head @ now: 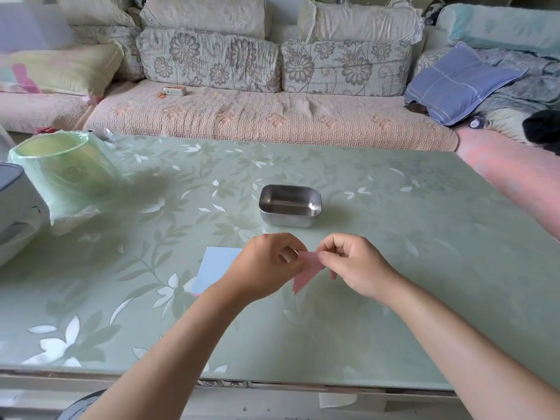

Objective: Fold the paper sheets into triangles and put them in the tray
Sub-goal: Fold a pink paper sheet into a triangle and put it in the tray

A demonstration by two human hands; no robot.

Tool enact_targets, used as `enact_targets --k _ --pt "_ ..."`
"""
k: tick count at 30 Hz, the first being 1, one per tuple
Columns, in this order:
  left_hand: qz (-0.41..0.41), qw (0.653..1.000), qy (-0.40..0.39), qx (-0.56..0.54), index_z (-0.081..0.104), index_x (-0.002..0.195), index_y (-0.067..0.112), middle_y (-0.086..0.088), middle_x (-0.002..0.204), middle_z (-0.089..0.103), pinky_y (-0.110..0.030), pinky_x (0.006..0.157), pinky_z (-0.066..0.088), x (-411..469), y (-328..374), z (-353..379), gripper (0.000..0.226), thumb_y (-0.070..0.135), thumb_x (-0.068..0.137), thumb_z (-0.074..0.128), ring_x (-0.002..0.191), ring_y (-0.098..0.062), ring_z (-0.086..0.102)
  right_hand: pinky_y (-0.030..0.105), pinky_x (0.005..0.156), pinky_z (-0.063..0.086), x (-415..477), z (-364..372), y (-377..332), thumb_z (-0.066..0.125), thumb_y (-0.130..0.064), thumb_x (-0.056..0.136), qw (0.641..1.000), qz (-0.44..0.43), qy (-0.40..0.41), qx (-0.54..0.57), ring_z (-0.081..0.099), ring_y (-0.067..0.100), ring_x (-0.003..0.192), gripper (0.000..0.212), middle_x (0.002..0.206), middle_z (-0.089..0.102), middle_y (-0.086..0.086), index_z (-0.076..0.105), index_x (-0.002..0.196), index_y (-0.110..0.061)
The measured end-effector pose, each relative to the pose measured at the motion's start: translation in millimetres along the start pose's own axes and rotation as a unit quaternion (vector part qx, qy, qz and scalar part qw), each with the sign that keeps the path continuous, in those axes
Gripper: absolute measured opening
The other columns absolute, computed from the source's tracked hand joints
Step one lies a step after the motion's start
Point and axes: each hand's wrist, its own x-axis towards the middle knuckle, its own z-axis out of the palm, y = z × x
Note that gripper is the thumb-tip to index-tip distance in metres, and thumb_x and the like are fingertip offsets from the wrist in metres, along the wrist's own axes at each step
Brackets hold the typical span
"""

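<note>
A pink paper sheet (304, 272), folded to a pointed triangular shape, is held above the table between both hands. My left hand (266, 266) pinches its left side and my right hand (354, 266) pinches its upper right edge. A light blue paper sheet (216, 265) lies flat on the table, partly hidden under my left wrist, with a pink edge showing beneath it. The steel tray (290, 218) stands just beyond my hands with nothing inside.
The green glass table (394, 237) has a floral pattern. A green bin with a plastic liner (65, 174) stands at the back left, beside a white appliance (15, 207) at the left edge. A sofa (266, 116) with cushions runs behind the table.
</note>
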Motion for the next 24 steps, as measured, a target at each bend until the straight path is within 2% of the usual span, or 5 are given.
enact_targets --k 2,5,15,19,24 --pt "-0.017 0.999 0.007 -0.026 0.071 0.078 0.033 0.021 0.073 0.07 -0.01 0.059 0.047 0.0 2.1 -0.4 0.011 0.034 0.088 0.066 0.067 0.003 0.066 0.022 0.059 0.043 0.4 -0.6 -0.7 0.061 -0.013 0.092 1.0 0.007 0.002 0.0 0.056 0.012 0.06 0.015 0.07 0.064 -0.004 0.068 0.079 -0.019" --pt "-0.03 0.999 0.018 -0.018 0.071 0.073 0.033 0.025 0.067 0.068 -0.006 0.051 0.04 -0.8 3.4 -0.8 0.017 0.03 0.089 0.065 0.062 0.006 0.064 0.025 0.057 0.041 0.1 0.5 -1.8 0.063 -0.016 0.09 1.0 0.009 0.006 0.001 0.051 0.011 0.059 0.015 0.068 0.062 -0.003 0.069 0.077 -0.021" --pt "0.008 0.999 0.032 0.011 0.068 0.073 0.033 0.021 0.07 0.07 -0.021 0.067 0.054 -5.1 12.1 2.7 0.015 0.028 0.087 0.065 0.068 0.003 0.066 0.018 0.051 0.041 -1.4 11.3 -5.6 0.061 -0.04 0.067 0.998 -0.033 0.049 -0.033 0.053 0.004 0.053 0.014 0.064 0.069 -0.009 0.068 0.07 -0.028" --pt "0.02 0.999 0.036 0.029 0.07 0.074 0.027 0.015 0.07 0.071 -0.029 0.068 0.056 -5.8 12.0 3.5 0.014 0.024 0.087 0.065 0.067 0.001 0.066 0.017 0.051 0.042 1.1 6.4 -3.6 0.07 -0.033 0.069 0.997 -0.016 0.048 -0.064 0.051 0.003 0.05 0.005 0.058 0.065 -0.01 0.071 0.067 -0.029" --pt "0.015 0.998 0.053 0.04 0.071 0.076 0.023 0.014 0.07 0.07 -0.026 0.069 0.055 -1.2 6.3 -5.4 0.014 0.02 0.088 0.065 0.067 -0.002 0.065 0.02 0.049 0.041 4.3 -4.3 0.2 0.074 -0.026 0.072 0.996 0.001 0.058 -0.061 0.049 0.006 0.048 0.007 0.053 0.06 -0.011 0.072 0.066 -0.026"
